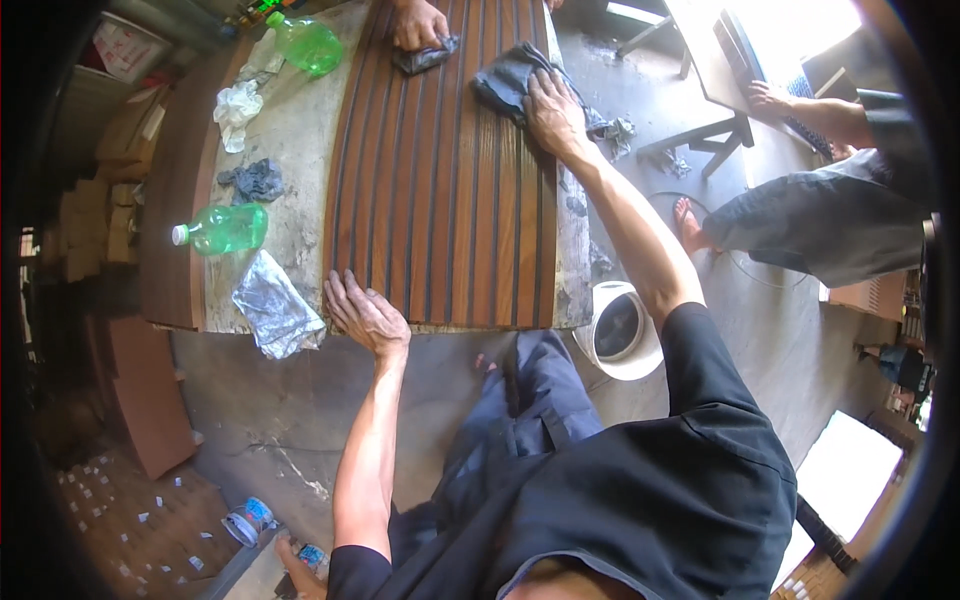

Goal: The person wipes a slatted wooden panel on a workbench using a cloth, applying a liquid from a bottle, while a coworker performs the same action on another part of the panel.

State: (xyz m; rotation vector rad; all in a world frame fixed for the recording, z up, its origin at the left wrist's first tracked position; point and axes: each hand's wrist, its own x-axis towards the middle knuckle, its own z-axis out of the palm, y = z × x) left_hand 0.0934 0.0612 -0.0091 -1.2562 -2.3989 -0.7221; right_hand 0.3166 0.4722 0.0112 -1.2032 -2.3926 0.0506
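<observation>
A brown wooden panel with dark grooves [440,200] lies on a worn pale tabletop [300,140]. My left hand [368,314] rests open at the panel's near left corner, fingers spread on the wood. Toward the far right edge, my right hand [555,112] holds a folded dark grey cloth [505,82] down against the slats. The underside of that hand is hidden. Across the panel, another person's hand [420,25] grips a second dark cloth [426,57].
Left of the panel are two bottles of green liquid, one near [228,229] and one far [308,45], a crumpled grey rag [252,181], white crumpled paper [238,114] and a silvery packet [278,305]. A white bucket [620,362] stands below right. Another person sits at right by a bench [715,60].
</observation>
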